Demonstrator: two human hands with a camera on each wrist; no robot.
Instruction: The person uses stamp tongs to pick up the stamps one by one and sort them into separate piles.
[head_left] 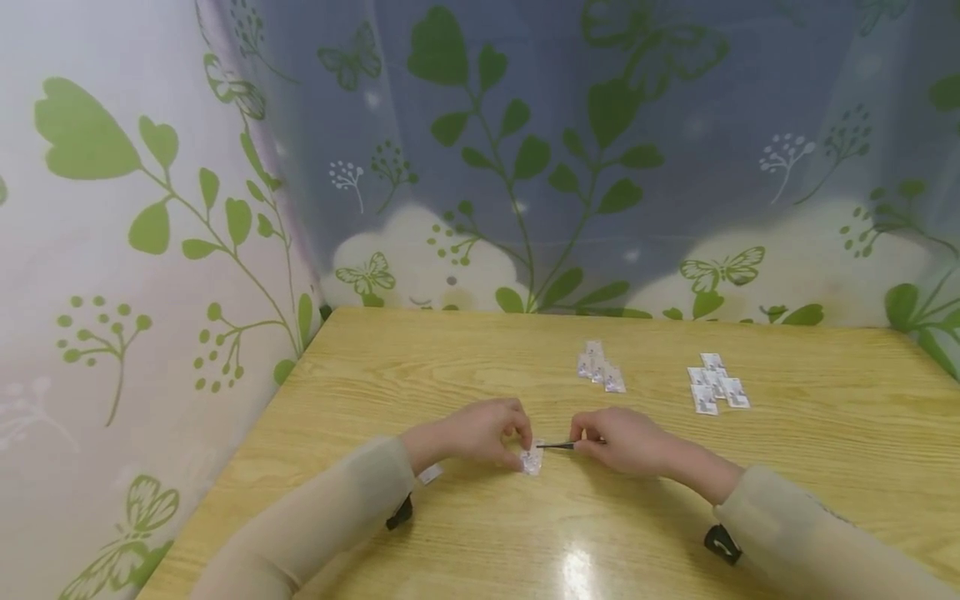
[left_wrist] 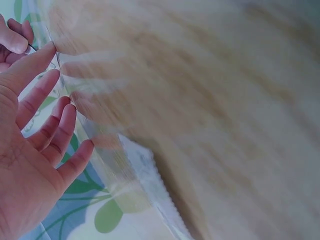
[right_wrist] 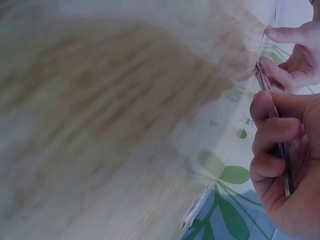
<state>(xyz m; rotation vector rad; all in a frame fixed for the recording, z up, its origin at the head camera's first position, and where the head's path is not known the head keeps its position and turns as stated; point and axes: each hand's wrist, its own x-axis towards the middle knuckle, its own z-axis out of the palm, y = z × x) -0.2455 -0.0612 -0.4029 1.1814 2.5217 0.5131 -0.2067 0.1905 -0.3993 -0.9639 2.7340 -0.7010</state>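
A small clear packet with printing (head_left: 532, 461) lies on the table between the two hands. My left hand (head_left: 487, 429) touches its left side with thumb and forefinger, the fingertips apart; the left wrist view shows the fingers (left_wrist: 37, 100) spread and mostly straight on the tabletop. My right hand (head_left: 618, 437) grips slim dark metal tweezers (head_left: 557, 446), whose tips point left and meet the packet's upper edge. In the right wrist view the fingers curl round the tweezers (right_wrist: 286, 165). Whether the tips pinch the packet I cannot tell.
A white packet (head_left: 431, 474) with a serrated edge lies beside the left wrist. Farther back on the wooden table (head_left: 420, 358) are a small group of clear packets (head_left: 596, 368) and, to its right, a group of white packets (head_left: 716, 383). A leaf-patterned curtain (head_left: 525, 208) hangs behind.
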